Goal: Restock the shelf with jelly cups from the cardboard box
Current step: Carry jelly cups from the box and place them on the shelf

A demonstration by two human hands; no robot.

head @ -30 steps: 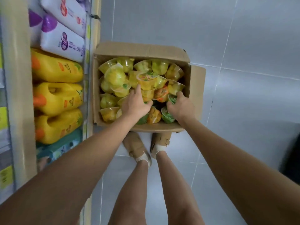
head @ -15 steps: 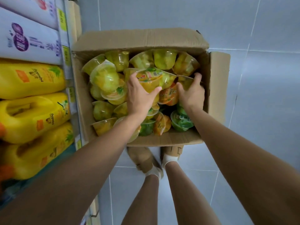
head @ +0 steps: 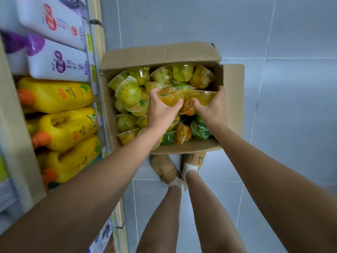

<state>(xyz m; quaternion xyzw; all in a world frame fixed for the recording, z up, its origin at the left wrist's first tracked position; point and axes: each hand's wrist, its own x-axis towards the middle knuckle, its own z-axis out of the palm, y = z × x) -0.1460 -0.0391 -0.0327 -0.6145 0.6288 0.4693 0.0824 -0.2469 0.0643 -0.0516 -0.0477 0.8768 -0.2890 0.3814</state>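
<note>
Two grips, L hand (head: 160, 113) same orange cup (head: 170, 97), R hand (head: 212, 108) newly yellow cup (head: 204, 96)

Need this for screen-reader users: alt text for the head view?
Seen from above, a person's left hand grips an orange jelly cup and the right hand grips a yellow jelly cup beside it, inside an open cardboard box full of cups on a tiled floor. A shelf of yellow bottles stands left of the box.

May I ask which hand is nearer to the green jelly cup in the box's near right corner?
Right. The right hand sits just beyond the green jelly cup; the left hand is farther off, to its left.
</note>
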